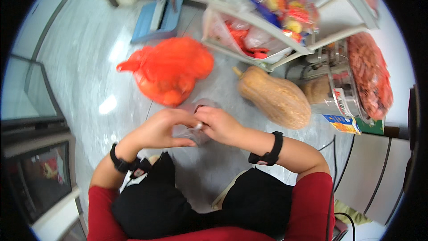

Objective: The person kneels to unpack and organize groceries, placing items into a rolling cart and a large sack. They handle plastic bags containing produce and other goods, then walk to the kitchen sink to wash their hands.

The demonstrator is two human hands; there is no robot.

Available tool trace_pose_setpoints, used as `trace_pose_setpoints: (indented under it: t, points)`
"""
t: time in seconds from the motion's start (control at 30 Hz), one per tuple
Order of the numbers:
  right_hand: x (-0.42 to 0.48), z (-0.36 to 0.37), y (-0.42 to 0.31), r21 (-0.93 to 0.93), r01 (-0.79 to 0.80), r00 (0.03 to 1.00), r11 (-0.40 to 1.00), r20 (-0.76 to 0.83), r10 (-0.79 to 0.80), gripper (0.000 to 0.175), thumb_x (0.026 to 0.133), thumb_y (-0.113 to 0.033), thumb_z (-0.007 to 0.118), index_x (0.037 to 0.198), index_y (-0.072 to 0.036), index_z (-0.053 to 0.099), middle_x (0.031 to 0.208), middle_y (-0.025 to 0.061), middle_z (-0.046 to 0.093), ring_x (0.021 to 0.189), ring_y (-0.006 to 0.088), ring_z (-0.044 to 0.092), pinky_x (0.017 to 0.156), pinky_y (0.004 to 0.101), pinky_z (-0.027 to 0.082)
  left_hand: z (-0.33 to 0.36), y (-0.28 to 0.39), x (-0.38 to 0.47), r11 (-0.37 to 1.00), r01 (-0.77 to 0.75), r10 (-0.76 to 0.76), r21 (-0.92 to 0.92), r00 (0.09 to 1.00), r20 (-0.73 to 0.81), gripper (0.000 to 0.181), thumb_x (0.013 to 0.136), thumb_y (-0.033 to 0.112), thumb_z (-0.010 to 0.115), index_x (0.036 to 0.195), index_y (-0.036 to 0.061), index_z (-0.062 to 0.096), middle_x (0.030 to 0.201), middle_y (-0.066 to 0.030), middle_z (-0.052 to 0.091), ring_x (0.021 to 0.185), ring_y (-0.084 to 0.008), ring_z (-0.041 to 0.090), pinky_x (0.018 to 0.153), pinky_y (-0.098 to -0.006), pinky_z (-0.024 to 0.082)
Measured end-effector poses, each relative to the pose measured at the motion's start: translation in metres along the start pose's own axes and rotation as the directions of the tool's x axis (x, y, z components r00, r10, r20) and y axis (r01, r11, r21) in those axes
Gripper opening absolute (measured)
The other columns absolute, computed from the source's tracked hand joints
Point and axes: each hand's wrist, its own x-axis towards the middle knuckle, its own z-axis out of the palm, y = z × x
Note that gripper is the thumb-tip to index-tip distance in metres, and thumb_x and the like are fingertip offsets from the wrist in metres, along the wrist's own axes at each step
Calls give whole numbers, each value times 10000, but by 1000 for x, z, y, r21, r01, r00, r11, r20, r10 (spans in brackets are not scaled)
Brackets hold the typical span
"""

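A clear plastic bag [197, 136] hangs between my hands, low over the grey floor. Its contents are blurred and partly hidden, with something dark red showing at its far side. My right hand [219, 124] pinches the gathered neck of this bag, where a small whitish twist shows at the fingertips. From the other side my left hand [164, 129] curves around it, fingertips meeting the right fingers and thumb spread apart below. Whether the left fingers grip the plastic is hidden. Beyond the hands a red plastic bag [170, 67] full of round items rests on the floor.
Right of my hands lies a large tan squash [276, 97]. Behind it stand a white shelf rack [260, 23] with bagged goods and a clear container [334, 87] beneath a red bag [369, 77]. A blue dustpan [145, 18] is at the back; a glass-fronted cabinet [43, 170] stands left.
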Motion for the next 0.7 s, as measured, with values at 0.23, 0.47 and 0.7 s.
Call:
trace_pose_setpoints:
  t: [0.23, 0.47, 0.7]
  points:
    - [-8, -15, -14, 13, 151, 988, 988, -6, -151, 122, 792, -100, 590, 900, -45, 581, 930, 147, 566, 907, 342, 555, 794, 422, 460, 50, -41, -4, 907, 185, -186, 377, 982, -33, 1300, 472, 417, 894, 1464, 65, 131, 1376, -222, 364, 1168, -400, 485, 989, -440, 413]
    - [30, -28, -76, -229, 48, 951, 972, 308, 26, 108, 745, -74, 557, 768, 28, 586, 840, 207, 575, 827, 369, 575, 687, 421, 455, 41, -48, 14, 982, -56, 33, 179, 991, 129, 573, 761, 264, 743, 1254, 82, 516, 1287, -153, 511, 1166, -286, 510, 962, -405, 422]
    - [49, -128, -180, -320, 223, 974, 921, 39, -222, 206, 751, -44, 531, 934, 28, 594, 890, 222, 583, 853, 375, 576, 739, 416, 458, -15, 70, 37, 782, -86, 231, 618, 960, -159, 223, 802, 98, 597, 1021, 67, 622, 1021, -126, 634, 969, -305, 597, 810, -412, 473]
